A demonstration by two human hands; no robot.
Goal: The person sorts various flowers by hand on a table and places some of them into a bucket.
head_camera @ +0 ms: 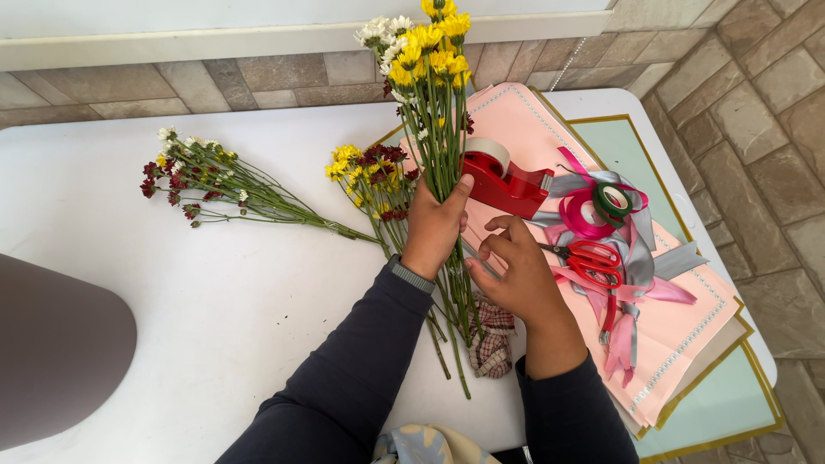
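Two hands: left hand (434,228) grips one bouquet (430,51); right hand (516,275) beside

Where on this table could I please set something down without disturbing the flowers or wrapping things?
The white table is bare in front of the loose flower bunch, left of the left hand, and also behind that bunch toward the wall. The right side is crowded: pink paper, tape dispenser, ribbons, scissors.
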